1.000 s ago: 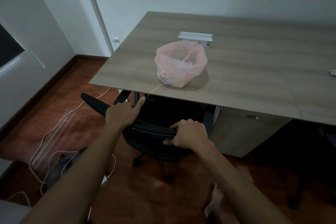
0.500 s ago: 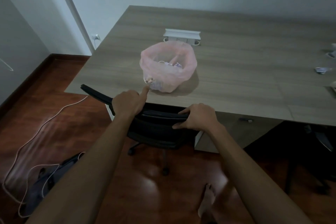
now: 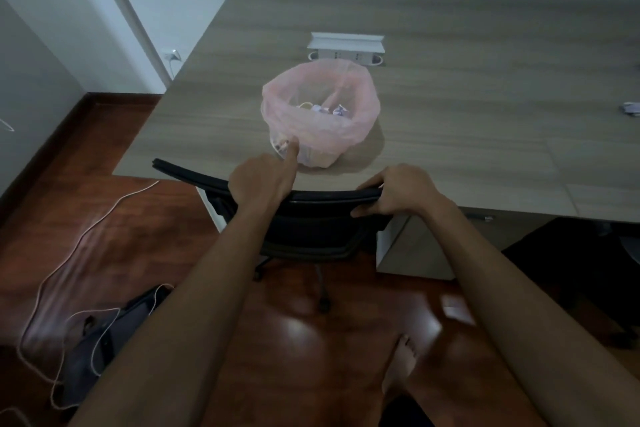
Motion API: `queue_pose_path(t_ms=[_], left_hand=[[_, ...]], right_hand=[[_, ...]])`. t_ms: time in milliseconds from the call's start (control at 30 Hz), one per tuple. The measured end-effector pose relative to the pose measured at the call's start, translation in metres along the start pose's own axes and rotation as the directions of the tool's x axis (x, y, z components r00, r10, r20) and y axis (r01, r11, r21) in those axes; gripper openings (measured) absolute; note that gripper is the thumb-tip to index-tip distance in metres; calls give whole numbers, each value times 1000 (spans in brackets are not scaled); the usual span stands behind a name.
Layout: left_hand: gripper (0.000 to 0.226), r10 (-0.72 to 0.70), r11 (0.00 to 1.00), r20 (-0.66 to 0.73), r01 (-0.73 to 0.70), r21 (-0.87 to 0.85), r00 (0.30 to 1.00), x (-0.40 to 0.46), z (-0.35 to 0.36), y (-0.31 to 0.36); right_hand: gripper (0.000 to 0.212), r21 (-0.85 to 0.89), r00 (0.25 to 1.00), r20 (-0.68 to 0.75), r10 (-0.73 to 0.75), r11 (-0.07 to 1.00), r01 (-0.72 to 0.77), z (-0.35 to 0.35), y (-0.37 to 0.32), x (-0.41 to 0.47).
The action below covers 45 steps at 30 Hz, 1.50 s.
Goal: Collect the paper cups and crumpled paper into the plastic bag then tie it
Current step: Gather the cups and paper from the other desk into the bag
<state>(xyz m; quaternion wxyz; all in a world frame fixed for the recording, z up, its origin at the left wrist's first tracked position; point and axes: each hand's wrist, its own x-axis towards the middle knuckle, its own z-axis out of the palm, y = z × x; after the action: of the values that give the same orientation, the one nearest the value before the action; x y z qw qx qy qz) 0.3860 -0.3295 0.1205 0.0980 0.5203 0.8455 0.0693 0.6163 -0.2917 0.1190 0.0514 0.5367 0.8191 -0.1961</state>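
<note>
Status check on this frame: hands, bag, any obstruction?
Left hand and right hand both gripping black office chair backrest. Pink plastic bag open, untied, on wooden table. Chair between person and bag.

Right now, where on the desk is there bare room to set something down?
Bare desk: right of the bag up to the paper scrap, and behind the socket box. Crowded: the near edge, where both hands grip the chair.

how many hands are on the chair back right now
2. The left hand holds the chair back left of its middle, forefinger pointing at the pink bag; the right hand grips its right end.
</note>
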Motion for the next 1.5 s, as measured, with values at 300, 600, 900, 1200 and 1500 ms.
queue_pose_path(t_ms=[300, 600, 900, 1200, 1500], left_hand=[[97, 51, 991, 120, -65, 113, 992, 21, 6, -2], [68, -46, 997, -57, 42, -63, 997, 83, -18, 61], [60, -62, 998, -148, 66, 22, 987, 153, -26, 109], [63, -52, 995, -32, 55, 89, 998, 246, -10, 96], [11, 13, 955, -68, -33, -294, 998, 303, -47, 125]], right_hand=[[83, 366, 983, 163, -87, 930, 21, -9, 13, -3], [34, 706, 995, -100, 10, 706, 64, -41, 56, 63], [31, 654, 966, -73, 247, 743, -141, -65, 92, 161], [67, 703, 890, 87, 447, 606, -373, -36, 87, 232], [16, 851, 737, -219, 639, 495, -177, -105, 143, 237]])
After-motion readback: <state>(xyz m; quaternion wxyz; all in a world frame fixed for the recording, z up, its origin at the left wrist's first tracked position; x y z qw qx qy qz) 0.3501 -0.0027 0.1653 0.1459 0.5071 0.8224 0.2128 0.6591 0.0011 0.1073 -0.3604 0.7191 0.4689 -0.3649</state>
